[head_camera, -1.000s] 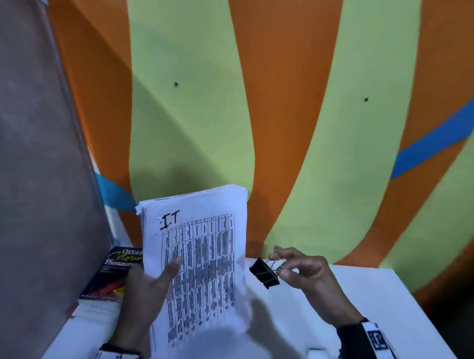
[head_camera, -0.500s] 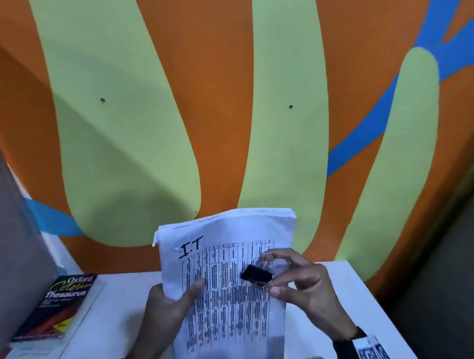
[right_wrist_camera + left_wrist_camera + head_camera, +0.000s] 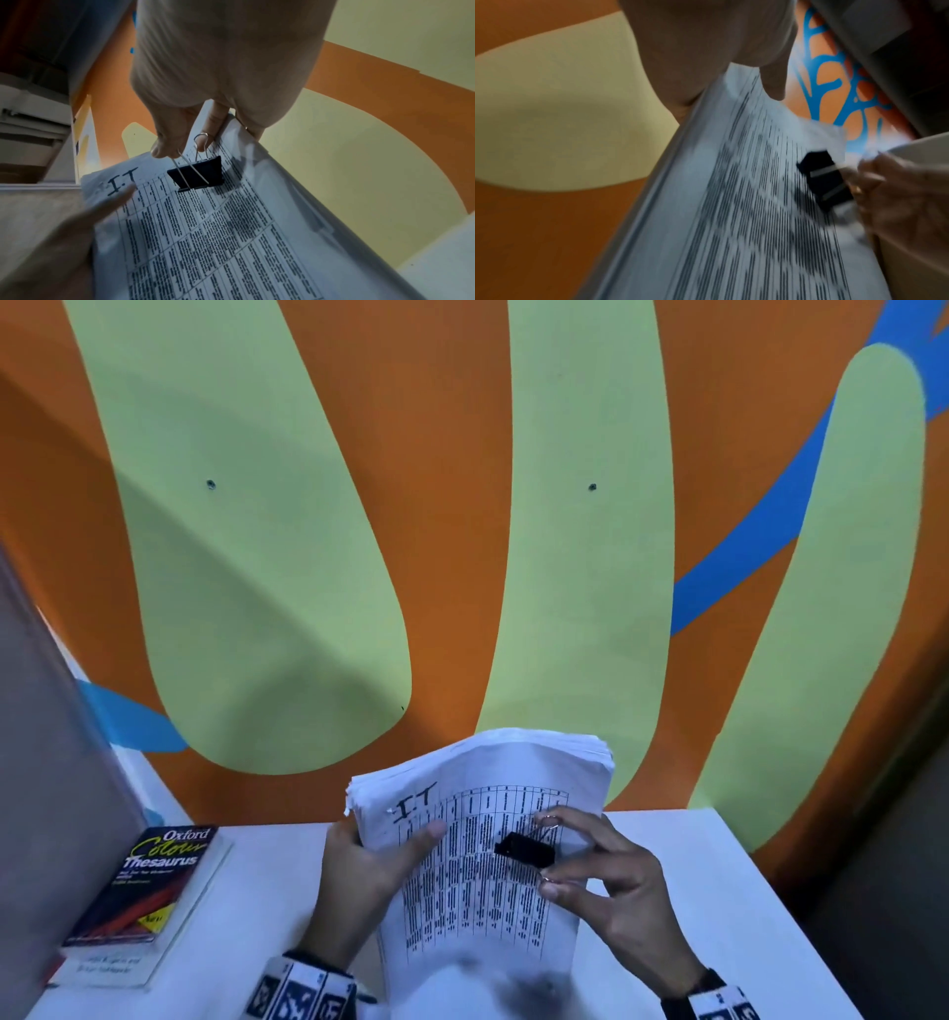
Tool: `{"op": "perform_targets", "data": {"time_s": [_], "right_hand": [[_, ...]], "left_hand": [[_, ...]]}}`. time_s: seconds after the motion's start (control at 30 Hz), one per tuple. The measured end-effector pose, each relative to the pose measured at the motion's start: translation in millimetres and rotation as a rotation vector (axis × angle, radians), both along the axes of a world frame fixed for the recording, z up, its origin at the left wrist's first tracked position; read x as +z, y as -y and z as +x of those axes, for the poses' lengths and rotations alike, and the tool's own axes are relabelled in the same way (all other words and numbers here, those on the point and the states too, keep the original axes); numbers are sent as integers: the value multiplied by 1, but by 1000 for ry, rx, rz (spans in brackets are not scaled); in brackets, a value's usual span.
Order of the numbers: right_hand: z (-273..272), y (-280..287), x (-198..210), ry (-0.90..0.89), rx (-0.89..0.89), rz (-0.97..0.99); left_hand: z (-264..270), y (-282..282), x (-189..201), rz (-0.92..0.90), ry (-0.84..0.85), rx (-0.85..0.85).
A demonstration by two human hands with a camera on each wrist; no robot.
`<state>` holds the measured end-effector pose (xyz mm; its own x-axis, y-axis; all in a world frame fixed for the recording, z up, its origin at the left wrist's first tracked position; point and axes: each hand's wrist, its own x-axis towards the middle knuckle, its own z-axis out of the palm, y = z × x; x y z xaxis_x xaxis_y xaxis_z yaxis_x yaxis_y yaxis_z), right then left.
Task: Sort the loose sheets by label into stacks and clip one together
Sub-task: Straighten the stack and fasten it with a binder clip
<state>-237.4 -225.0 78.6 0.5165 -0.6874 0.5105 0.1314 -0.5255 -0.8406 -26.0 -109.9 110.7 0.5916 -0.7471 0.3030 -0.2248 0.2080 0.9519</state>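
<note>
A thick stack of printed sheets (image 3: 477, 855) marked "I.T" at its top left stands tilted above the white table (image 3: 683, 855). My left hand (image 3: 369, 870) grips the stack's left edge, thumb across the front page. My right hand (image 3: 606, 875) pinches the wire handles of a black binder clip (image 3: 525, 849) and holds it over the upper right of the front page. In the right wrist view the binder clip (image 3: 197, 174) hangs in front of the stack (image 3: 218, 243), not around its edge. The left wrist view, blurred, shows the clip (image 3: 824, 180) over the page (image 3: 744, 203).
An Oxford thesaurus (image 3: 144, 891) lies on another book at the table's left end. A grey panel (image 3: 46, 788) stands on the left. The orange, green and blue wall (image 3: 462, 531) rises right behind the table. The table's right edge drops off to dark floor.
The right hand has carried the binder clip from beside the stack to over its front page. The stack has shifted right and its top now bows back.
</note>
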Motion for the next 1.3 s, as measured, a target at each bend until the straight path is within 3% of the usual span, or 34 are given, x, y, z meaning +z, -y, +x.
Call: {"op": "perform_targets", "data": {"time_s": [0.23, 0.37, 0.53, 0.7, 1.13, 1.3], "right_hand": [[-8, -5, 9, 51, -37, 24], [-24, -2, 42, 8, -131, 4], [-24, 1, 90, 57, -103, -168], [-4, 4, 115, 129, -26, -203], [47, 7, 133, -2, 54, -282], [50, 11, 130, -54, 64, -226]], "left_hand": [[0, 12, 20, -78, -27, 42], [-2, 16, 22, -112, -45, 55], [-5, 21, 22, -105, -63, 41], [-10, 24, 23, -102, -64, -19], [-12, 17, 27, -140, 0, -106], [-9, 15, 26, -144, 28, -148]]}}
